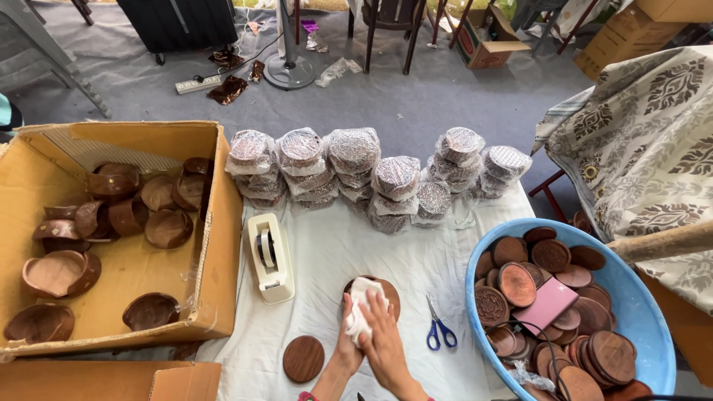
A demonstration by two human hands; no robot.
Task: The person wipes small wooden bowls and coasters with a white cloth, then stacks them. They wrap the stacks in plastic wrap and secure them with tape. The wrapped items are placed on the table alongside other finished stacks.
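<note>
You press a white cloth [362, 308] on a round wooden lid [385, 293] with your right hand [384, 338], flat and open. Your left hand [347, 341] grips the cloth. Wrapped stacks [355, 167] are done; the blue tub [639, 312] holds many more lids.

Bright, even daylight, soft shadows, sharp focus, wide-angle bending at edges.

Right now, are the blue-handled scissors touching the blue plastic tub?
Apart. The head view shows white cloth between the blue-handled scissors and the blue plastic tub.
</note>
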